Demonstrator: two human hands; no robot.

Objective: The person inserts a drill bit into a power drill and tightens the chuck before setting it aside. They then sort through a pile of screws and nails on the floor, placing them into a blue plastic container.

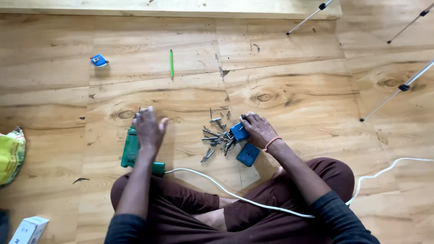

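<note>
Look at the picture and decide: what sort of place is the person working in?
Probably a woodworking or carpentry site: a wooden plank floor, a green power drill with a white cord, a pile of screws and a tape measure.

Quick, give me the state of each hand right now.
Left hand: open, fingers spread, over the green drill, gripping nothing.
Right hand: closed on a small blue box beside the screw pile.
</note>
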